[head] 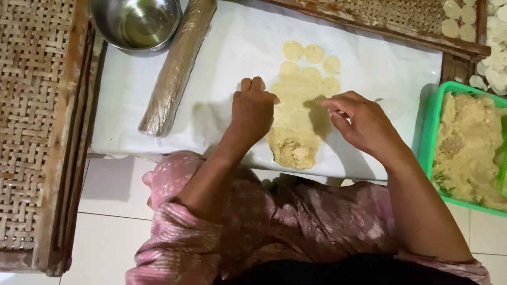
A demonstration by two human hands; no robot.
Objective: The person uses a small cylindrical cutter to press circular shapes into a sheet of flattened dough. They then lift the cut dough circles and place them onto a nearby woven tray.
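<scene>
A flattened strip of pale yellow dough (296, 124) lies on a white sheet (222, 58), with several round discs (311, 63) cut at its far end. My left hand (252, 108) rests curled on the dough's left edge, fingers pressing down. My right hand (359, 119) hovers at the dough's right edge, fingertips pinched together near the surface. Whether the right fingers hold anything is hidden.
A wrapped rolling pin (177, 68) lies on the sheet's left part beside a steel bowl (136, 24). A green basket (434, 121) of crumbly dough stands at the right. Woven bamboo trays (31, 121) flank the sheet, one at the far right holding white discs (491, 53).
</scene>
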